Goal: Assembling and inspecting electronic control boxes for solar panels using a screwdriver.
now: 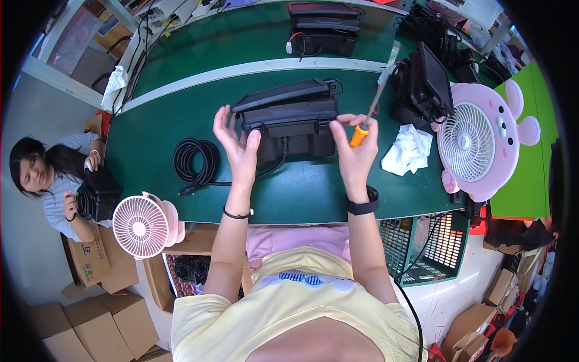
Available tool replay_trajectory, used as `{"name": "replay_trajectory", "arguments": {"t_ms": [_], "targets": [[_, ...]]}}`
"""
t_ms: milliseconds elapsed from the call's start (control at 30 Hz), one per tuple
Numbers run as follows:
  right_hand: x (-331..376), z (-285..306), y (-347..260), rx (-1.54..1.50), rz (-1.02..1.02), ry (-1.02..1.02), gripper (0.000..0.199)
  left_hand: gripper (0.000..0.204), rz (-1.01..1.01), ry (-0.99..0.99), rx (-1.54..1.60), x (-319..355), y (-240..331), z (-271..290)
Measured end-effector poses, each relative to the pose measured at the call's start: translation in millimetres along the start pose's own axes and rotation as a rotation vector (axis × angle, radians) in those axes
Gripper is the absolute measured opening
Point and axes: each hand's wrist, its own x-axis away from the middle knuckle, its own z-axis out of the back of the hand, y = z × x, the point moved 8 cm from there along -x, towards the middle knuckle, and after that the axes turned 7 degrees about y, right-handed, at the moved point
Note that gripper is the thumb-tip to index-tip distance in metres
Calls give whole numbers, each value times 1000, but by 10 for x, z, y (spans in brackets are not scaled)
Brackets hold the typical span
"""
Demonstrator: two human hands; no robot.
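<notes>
A black plastic box (pixel 292 127) with a lid stands on the green table in front of me, its lid looking slightly raised. My left hand (pixel 238 145) grips the box's left side, thumb on the front and fingers behind. At the right end, my right hand (pixel 356 145) steadies the box with thumb and index finger. The same hand holds a screwdriver (pixel 360 134) by its orange handle, its long shaft pointing up and away. From the box's front a black cable (pixel 196 161) runs to a tied coil on the left.
Right of the box lie crumpled white tissue (pixel 408 149), another black box (pixel 424 84) and a pink bear-faced fan (pixel 479 142). A small pink fan (pixel 142 226) sits at the left edge. More black boxes (pixel 325 30) stand behind. At far left a person (pixel 57 175) handles a cable coil.
</notes>
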Motion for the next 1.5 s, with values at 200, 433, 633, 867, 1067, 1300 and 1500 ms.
{"name": "replay_trajectory", "arguments": {"t_ms": [200,433,633,867,1067,1300,1500], "targets": [[131,-132,-377,497,230,-149,44,106,202,-56,19,31,-198,-65],[-18,-100,-192,-143,-77,-178,39,103,207,-62,63,15,-209,-56],[25,-166,-29,-211,-350,-271,33,94,239,15,151,65,-197,-41],[-174,-166,232,-10,-250,-183,44,76,276,34,165,37,-134,-50],[-242,-267,463,-17,-280,-244,44,70,241,-2,68,-68,-166,-52],[-204,-237,477,109,-111,-196,35,74,359,80,38,48,-188,-7],[224,237,214,410,-55,-249,31,61,-408,67,-789,-143,486,11]]}}
